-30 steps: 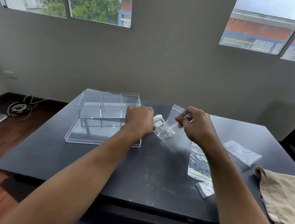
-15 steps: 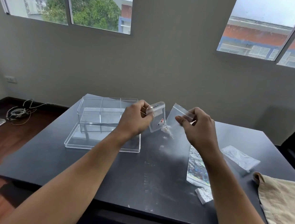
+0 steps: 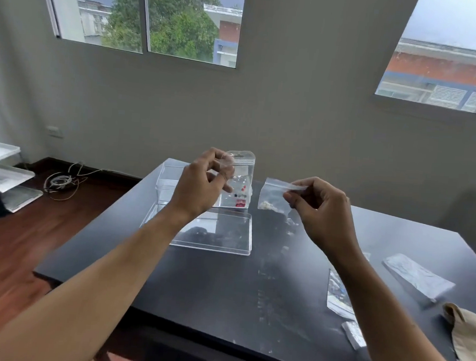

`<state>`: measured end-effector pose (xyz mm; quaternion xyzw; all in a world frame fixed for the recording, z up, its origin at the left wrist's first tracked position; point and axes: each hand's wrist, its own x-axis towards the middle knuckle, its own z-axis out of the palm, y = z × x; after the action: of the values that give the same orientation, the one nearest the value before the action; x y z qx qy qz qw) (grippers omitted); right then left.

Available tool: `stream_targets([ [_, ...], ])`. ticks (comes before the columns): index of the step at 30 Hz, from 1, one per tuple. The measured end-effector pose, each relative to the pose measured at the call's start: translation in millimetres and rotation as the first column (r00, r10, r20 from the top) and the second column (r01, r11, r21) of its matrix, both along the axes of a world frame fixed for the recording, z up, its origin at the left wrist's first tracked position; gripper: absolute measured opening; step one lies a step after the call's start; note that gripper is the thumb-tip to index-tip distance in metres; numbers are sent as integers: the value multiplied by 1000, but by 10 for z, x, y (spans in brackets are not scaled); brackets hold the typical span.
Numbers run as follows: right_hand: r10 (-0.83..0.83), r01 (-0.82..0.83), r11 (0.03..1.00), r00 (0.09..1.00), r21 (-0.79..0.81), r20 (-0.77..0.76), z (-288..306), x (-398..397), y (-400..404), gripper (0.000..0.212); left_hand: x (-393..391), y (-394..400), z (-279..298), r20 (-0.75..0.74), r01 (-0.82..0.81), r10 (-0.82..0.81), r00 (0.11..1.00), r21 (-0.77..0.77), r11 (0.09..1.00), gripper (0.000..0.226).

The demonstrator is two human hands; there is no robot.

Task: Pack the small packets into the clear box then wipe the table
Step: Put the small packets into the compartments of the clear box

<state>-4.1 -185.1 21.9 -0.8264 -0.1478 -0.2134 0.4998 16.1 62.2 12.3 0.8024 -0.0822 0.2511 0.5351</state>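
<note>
Two small packets were held up over the table, one in each hand, neither yet in the box.

The left hand (image 3: 202,183) pinched a stiff clear plastic pouch with red and dark specks inside (image 3: 239,180) by its upper left corner, while the right hand (image 3: 322,212) pinched a thin clear zip bag holding pale crumbs (image 3: 272,196) by its top right edge. Behind and left stood the divided clear acrylic box (image 3: 168,183), its flat clear lid (image 3: 226,236) lying nearer on the black table (image 3: 222,287). More packets (image 3: 417,275) and a beige cloth (image 3: 472,338) lay at the right. The likeliest slip looked to be crumbs spilling if the thin bag's seal was open, or a packet slipping from so light a pinch.
</note>
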Motion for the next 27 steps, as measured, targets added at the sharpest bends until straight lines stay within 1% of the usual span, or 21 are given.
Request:
stream_targets([
  [3, 36, -36, 999, 999, 11, 8, 72, 58, 115, 6, 55, 228, -25, 5, -56, 56, 998, 11, 998, 17],
  [7, 71, -71, 997, 997, -18, 6, 124, 272, 305, 7, 142, 441, -4, 22, -123, 122, 992, 44, 991, 22],
  [11, 59, -60, 995, 998, -76, -15, 143, 554, 531, 8, 290, 516, 41, 17, -171, 171, 985, 115, 978, 30],
  [16, 48, -54, 990, 998, -132, -46, 89, 913, 813, 7, 471, 604, 49, -18, -279, 289, 957, 203, 939, 33],
  [19, 27, -43, 975, 997, -219, -77, 24, 1077, 924, 8, 481, 616, -49, -22, -302, 317, 948, 246, 921, 32],
  [21, -8, -23, 951, 995, -308, -99, -37, 1168, 976, 13, 473, 621, -134, -29, -300, 319, 947, 271, 915, 31],
  [24, -32, -25, 899, 992, -438, -122, -112, 1246, 1027, 22, 460, 616, -197, 17, -326, 339, 941, 326, 887, 31],
  [25, -26, -37, 883, 991, -469, -128, -122, 1249, 1039, 27, 447, 603, -202, 34, -324, 334, 942, 348, 880, 36],
  [27, -3, -65, 851, 992, -521, -128, -108, 1237, 1066, 46, 422, 576, -196, 41, -302, 306, 951, 335, 893, 53],
])
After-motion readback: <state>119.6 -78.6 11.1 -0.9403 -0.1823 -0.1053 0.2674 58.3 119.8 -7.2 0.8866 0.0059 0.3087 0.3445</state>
